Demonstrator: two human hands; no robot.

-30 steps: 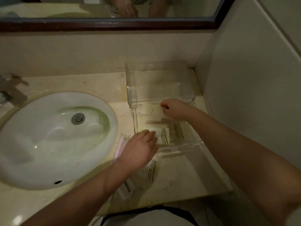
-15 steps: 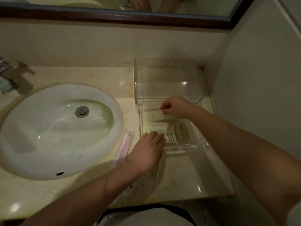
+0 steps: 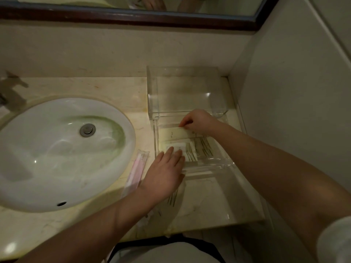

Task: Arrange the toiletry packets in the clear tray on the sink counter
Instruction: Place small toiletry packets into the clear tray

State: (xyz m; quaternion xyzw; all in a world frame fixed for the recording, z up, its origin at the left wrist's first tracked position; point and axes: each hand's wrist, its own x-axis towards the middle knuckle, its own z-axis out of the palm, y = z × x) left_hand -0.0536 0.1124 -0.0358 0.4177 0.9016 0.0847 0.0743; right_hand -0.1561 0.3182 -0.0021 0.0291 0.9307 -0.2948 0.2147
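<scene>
Counter, pale marble, fills the middle of the frame; we list an oval white sink at centre left with a metal drain; a dark-framed mirror along the top edge.

Clear tray, acrylic, stands right of centre, just beside the sink, with a taller clear compartment behind it; inside the low front section we count a long pale packet lying across the back, a white packet at the front left, and striped packets to its right.

Left hand, lower centre, lies flat, fingers spread and extended, tips resting on the white packet, gripping nothing.

Right hand, right of centre, has thumb and forefinger pinched together on the right end of the long pale packet.

Pink wrapped item lies on the counter between sink and tray; another striped packet lies on the counter, partly under the left wrist.
</scene>
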